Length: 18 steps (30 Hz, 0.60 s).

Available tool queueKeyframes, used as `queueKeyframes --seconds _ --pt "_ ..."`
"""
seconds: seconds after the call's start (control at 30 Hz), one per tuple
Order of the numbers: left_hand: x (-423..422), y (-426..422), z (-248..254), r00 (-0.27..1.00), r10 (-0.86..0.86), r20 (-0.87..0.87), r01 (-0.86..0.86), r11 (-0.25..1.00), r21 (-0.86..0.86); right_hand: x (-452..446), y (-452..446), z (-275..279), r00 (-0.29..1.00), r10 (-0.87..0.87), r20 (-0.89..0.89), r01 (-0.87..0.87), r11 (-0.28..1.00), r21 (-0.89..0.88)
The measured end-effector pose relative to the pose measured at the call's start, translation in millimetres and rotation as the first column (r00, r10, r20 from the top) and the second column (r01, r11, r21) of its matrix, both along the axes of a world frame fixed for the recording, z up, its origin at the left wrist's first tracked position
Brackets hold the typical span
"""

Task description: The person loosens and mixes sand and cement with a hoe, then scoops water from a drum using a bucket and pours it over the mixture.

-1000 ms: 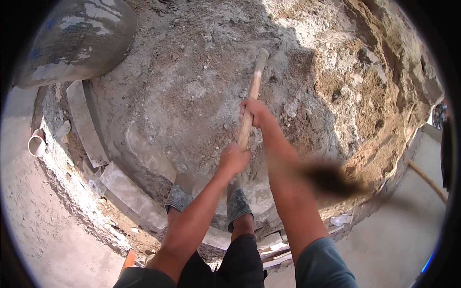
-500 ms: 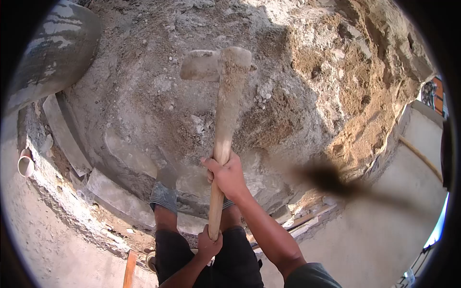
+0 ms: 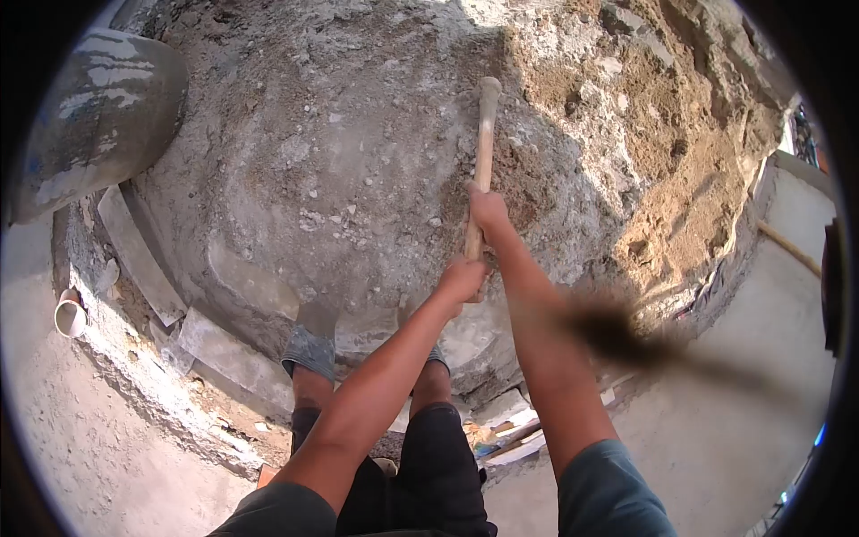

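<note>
Both of my hands are wrapped around the wooden handle of a hoe [image 3: 484,148], stretched out ahead of me over the dirt. My right hand [image 3: 489,215] grips farther up the handle. Just below it, close to the handle's near end, my left hand [image 3: 463,280] is closed. The handle's far end meets the rubble mound [image 3: 358,170]; the hoe's flat blade cannot be made out there. Loose crumbs and small stones lie around that spot.
A large grey-stained barrel [image 3: 112,112] lies at the upper left. A pipe end [image 3: 70,315] sticks out below it. Concrete slabs [image 3: 233,353] edge the mound near my legs. A wooden pole [image 3: 789,248] leans at the right. A dark blurred object [image 3: 617,336] hangs close to the camera.
The hoe has swung forward and down, away from me, from a raised position with its blade showing. My left hand has moved up and forward, now near my right hand.
</note>
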State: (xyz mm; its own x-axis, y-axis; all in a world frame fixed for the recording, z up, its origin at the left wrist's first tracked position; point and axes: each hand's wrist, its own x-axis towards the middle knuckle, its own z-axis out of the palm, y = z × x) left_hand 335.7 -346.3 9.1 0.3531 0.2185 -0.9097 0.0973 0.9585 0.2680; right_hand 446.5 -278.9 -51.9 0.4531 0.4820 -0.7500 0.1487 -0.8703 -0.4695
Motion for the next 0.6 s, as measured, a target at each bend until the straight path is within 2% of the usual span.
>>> queueKeyframes --seconds 0.03,0.1,0.17,0.2,0.23,0.27,0.3,0.33,0.4,0.47,0.5,0.53,0.57,0.6 --pt "-16 -14 5 0.994 -0.096 -0.053 0.096 0.995 0.005 -12 -26 -12 0.986 -0.122 -0.111 0.125 0.992 0.026" --pt "-33 -27 29 0.994 -0.096 -0.06 0.099 0.994 0.053 -26 -22 46 0.836 -0.399 -0.378 0.4 0.913 -0.08" --pt "-49 -56 71 0.975 -0.156 -0.155 0.167 0.984 0.06 -23 -39 47 0.778 -0.391 -0.491 0.412 0.908 -0.071" --pt "-57 -75 84 0.935 -0.25 -0.253 0.292 0.945 0.145 -16 -26 44 0.751 -0.362 -0.552 0.426 0.905 -0.014" --pt "-67 -104 101 0.875 -0.327 -0.356 0.42 0.879 0.225 -12 -19 37 0.692 -0.416 -0.59 0.506 0.862 -0.015" --pt "-83 -152 93 0.914 -0.276 -0.297 0.345 0.913 0.215 -18 -19 39 0.732 -0.399 -0.552 0.465 0.885 -0.024" --pt "-85 -144 129 0.931 -0.205 -0.301 0.276 0.937 0.216 -31 -23 43 0.772 -0.375 -0.514 0.418 0.908 -0.034" --pt "-100 -172 122 0.915 -0.233 -0.328 0.305 0.934 0.187 -42 -32 50 0.809 -0.352 -0.471 0.373 0.926 -0.051" --pt "-118 -212 115 0.905 -0.213 -0.369 0.325 0.905 0.274 -58 -61 71 0.819 -0.312 -0.482 0.312 0.946 -0.082" --pt "-118 -227 114 0.908 -0.114 -0.403 0.319 0.813 0.487 -51 -49 100 0.783 -0.281 -0.554 0.352 0.936 0.024" --pt "-109 -214 109 0.908 -0.127 -0.399 0.326 0.813 0.483 -47 -50 123 0.764 -0.277 -0.583 0.377 0.925 0.053" --pt "-94 -186 100 0.908 -0.142 -0.395 0.333 0.815 0.473 -35 -39 141 0.786 -0.23 -0.574 0.385 0.909 0.163" --pt "-73 -157 90 0.938 -0.083 -0.335 0.255 0.822 0.509 -15 -9 152 0.81 -0.17 -0.561 0.384 0.877 0.29" --pt "-54 -132 72 0.936 -0.066 -0.347 0.275 0.753 0.598 9 17 161 0.805 -0.111 -0.582 0.382 0.849 0.366"
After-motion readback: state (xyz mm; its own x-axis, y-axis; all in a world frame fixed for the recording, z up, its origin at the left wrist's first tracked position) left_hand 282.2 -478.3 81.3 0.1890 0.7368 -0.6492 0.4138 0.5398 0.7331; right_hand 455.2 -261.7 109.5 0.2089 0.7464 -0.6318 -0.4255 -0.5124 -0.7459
